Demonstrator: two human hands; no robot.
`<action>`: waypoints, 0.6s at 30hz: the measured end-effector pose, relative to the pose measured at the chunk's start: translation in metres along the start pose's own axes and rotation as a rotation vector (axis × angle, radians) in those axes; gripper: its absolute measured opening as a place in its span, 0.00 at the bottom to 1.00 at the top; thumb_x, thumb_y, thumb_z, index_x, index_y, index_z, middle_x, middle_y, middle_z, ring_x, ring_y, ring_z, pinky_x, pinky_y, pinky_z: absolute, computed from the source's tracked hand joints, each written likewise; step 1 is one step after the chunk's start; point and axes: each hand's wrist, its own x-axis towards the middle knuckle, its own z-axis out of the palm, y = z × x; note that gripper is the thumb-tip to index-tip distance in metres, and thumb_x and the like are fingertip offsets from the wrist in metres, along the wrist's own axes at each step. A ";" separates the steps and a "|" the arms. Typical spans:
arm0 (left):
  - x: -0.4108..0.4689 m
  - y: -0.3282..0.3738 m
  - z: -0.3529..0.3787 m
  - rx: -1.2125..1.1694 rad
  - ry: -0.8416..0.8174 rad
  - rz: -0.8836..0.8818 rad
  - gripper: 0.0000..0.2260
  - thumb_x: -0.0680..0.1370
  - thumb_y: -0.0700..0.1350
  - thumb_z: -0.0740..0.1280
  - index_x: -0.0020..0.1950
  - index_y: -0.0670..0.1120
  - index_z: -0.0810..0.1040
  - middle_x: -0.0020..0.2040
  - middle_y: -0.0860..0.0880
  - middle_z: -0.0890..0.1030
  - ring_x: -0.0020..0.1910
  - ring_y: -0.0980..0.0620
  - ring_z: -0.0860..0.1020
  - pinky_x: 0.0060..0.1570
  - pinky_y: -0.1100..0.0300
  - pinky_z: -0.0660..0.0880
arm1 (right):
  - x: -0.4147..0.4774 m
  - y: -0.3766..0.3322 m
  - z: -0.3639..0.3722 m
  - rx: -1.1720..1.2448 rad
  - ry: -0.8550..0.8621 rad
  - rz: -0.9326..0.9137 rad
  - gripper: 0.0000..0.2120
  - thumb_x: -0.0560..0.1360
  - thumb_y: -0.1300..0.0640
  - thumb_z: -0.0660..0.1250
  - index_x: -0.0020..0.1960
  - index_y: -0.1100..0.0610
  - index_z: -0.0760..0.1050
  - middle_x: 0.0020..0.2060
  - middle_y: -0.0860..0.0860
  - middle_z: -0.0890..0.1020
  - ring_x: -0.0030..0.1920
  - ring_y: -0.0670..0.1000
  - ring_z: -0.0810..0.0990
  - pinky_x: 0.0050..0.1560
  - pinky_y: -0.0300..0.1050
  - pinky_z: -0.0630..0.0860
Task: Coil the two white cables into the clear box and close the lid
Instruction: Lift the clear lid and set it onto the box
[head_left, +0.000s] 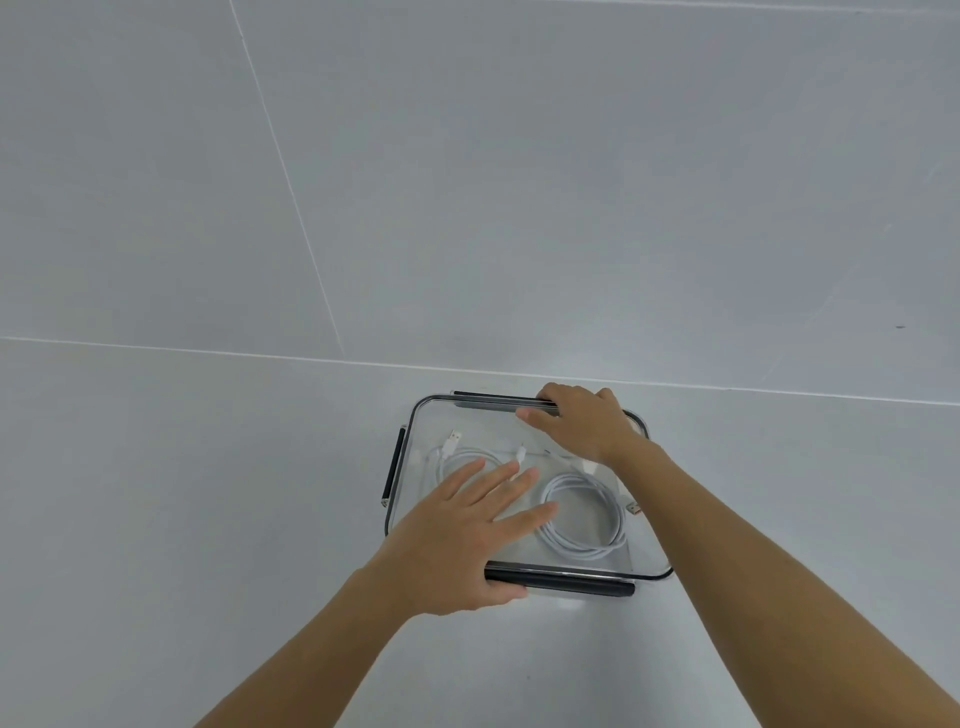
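Note:
A clear box (655, 564) with a clear lid and black clasps sits on the grey floor. Two white cables lie coiled inside: one (587, 512) on the right, fully visible through the lid, the other (448, 457) on the left, partly hidden under my left hand. My left hand (462, 540) lies flat on the lid with fingers spread, its thumb against the near black clasp (571, 581). My right hand (584, 423) rests on the lid's far right corner, fingers curled over the far black clasp (493, 400). A third clasp (395, 462) stands out at the left side.
The box sits on large pale grey floor tiles with thin white joints (291, 358) running behind it and off to the upper left. A small dark speck (900, 327) marks the floor at the far right.

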 end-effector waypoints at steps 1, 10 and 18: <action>0.000 0.000 0.000 -0.001 -0.004 -0.003 0.32 0.72 0.65 0.60 0.73 0.53 0.63 0.74 0.47 0.65 0.73 0.48 0.63 0.69 0.46 0.62 | 0.001 -0.001 -0.001 0.000 -0.014 0.008 0.23 0.76 0.36 0.52 0.54 0.54 0.72 0.43 0.46 0.77 0.47 0.51 0.75 0.55 0.50 0.60; -0.001 -0.003 0.001 -0.109 -0.067 -0.039 0.33 0.73 0.65 0.58 0.75 0.57 0.55 0.77 0.50 0.55 0.76 0.50 0.50 0.73 0.48 0.42 | -0.007 0.000 -0.003 -0.019 0.018 -0.017 0.24 0.77 0.37 0.52 0.57 0.54 0.72 0.50 0.49 0.80 0.51 0.52 0.76 0.57 0.51 0.61; -0.001 0.001 -0.010 -0.249 -0.054 -0.136 0.31 0.73 0.69 0.52 0.74 0.60 0.55 0.77 0.56 0.55 0.75 0.59 0.48 0.72 0.61 0.38 | -0.033 0.002 -0.026 0.258 0.145 0.029 0.24 0.77 0.47 0.62 0.69 0.54 0.64 0.65 0.52 0.72 0.65 0.51 0.70 0.68 0.52 0.61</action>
